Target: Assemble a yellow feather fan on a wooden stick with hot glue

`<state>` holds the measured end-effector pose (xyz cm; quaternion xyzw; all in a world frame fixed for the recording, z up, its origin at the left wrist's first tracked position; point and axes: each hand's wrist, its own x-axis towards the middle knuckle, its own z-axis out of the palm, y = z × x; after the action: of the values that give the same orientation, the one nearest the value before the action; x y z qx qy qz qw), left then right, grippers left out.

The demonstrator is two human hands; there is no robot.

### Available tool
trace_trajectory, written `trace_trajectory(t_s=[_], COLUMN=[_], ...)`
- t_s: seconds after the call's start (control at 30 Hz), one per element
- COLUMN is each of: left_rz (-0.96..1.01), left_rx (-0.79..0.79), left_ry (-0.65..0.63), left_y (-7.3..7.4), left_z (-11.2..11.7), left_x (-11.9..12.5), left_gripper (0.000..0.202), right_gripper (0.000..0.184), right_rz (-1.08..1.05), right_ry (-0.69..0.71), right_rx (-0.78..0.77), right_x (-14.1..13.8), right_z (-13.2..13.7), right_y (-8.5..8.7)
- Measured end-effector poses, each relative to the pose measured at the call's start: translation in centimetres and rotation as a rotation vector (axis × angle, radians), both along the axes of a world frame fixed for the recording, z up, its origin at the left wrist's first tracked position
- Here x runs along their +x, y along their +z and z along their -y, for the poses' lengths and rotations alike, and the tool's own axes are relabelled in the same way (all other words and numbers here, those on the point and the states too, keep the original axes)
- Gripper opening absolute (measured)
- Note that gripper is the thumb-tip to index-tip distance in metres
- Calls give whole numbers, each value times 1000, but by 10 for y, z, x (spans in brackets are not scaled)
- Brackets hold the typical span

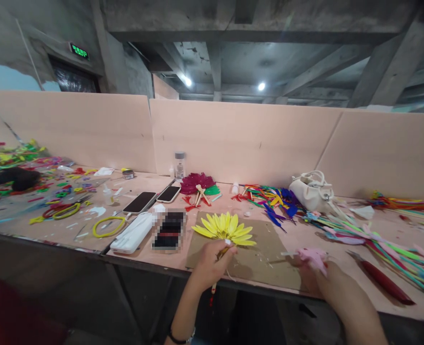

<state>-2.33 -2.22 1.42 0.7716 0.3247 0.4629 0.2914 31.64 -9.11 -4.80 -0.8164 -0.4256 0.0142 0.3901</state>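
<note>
My left hand is closed around the base of a yellow feather fan, its feathers spread upward above a brown cardboard sheet. Below that hand hangs a thin tassel with red beads. Off to the right, my right hand is closed on a pink glue gun, near the right edge of the cardboard. A pale stick juts from the gun's left side. Blur softens this hand, and its fingers are partly hidden. A red-handled knife or cutter lies right of it.
Left of the cardboard are a white power bank, a phone and another phone. Behind lie a dark red feather fan, coloured feathers and a white handbag. Yellow-handled scissors rest among scraps.
</note>
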Motion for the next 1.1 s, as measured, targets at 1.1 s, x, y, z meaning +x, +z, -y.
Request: trace_trajectory(t_s=[1.1], left_rz=[332], left_rx=[-226], left_ry=[-58], left_y=[-8], left_z=[-11], left_x=[-7], left_gripper=[27], right_gripper=[51], right_rz=[-430], right_ry=[777], right_rx=[412], right_x=[-159], right_z=[15], right_y=[5])
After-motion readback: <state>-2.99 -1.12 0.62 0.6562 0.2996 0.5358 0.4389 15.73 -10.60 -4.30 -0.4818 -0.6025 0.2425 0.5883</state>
